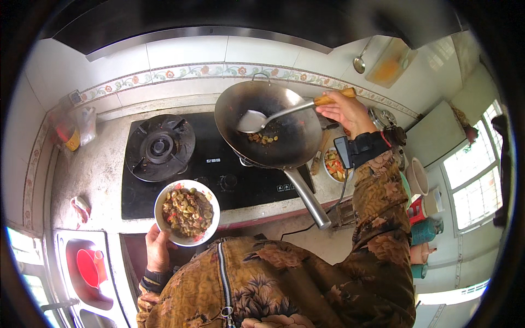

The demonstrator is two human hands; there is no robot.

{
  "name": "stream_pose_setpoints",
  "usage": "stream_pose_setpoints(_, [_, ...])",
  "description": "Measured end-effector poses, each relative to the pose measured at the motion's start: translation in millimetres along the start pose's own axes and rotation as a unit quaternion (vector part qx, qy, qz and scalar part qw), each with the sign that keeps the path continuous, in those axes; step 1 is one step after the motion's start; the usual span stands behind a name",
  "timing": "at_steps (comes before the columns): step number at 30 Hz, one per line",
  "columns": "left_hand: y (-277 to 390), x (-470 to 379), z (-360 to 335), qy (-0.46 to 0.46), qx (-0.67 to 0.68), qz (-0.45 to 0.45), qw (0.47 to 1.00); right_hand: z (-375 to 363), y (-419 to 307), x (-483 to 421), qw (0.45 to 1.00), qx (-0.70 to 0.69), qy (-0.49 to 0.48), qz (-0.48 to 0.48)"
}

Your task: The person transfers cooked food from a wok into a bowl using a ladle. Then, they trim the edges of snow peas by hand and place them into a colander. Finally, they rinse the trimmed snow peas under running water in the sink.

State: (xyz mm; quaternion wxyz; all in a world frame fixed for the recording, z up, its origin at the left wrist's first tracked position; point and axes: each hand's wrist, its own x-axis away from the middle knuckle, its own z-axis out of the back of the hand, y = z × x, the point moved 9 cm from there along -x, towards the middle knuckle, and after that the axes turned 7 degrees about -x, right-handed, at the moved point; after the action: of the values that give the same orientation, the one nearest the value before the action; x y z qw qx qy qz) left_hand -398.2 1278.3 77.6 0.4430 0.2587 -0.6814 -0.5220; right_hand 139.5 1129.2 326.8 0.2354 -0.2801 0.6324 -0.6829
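Note:
In my left hand (159, 246) is a white bowl (216, 221), gripped by its rim in front of the stove. Cooked food (188, 213) with green slices and bits of red fills it. My right hand (343, 111) holds the wooden handle of a metal wok spatula (289, 110). The spatula's blade is tilted inside a steel wok (231, 106), above a small heap of food (262, 139) left on the wok's bottom. The wok sits on the right burner, and its metal handle (307, 199) points towards me.
A bare burner (160, 147) is at the stove's left. Right of the wok stands another bowl of food (335, 164). A sink at lower left holds a red plastic scoop (91, 268). A ladle (359, 63) hangs on the tiled wall; the range hood (197, 20) spans overhead.

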Motion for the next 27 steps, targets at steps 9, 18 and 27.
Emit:
stream_pose_setpoints(9, [4,-3,-3,-0.010,0.002,-0.018,1.000,67,-43,30,0.998,0.035,0.041,0.030])
stream_pose_setpoints(18, [1,-8,-4,-0.006,0.007,-0.008,1.000,138,-37,37,0.993,0.091,0.040,-0.067])
stream_pose_setpoints(27, [4,-4,-10,-0.002,0.041,-0.022,0.999,159,85,-14,0.985,-0.100,0.023,-0.135])
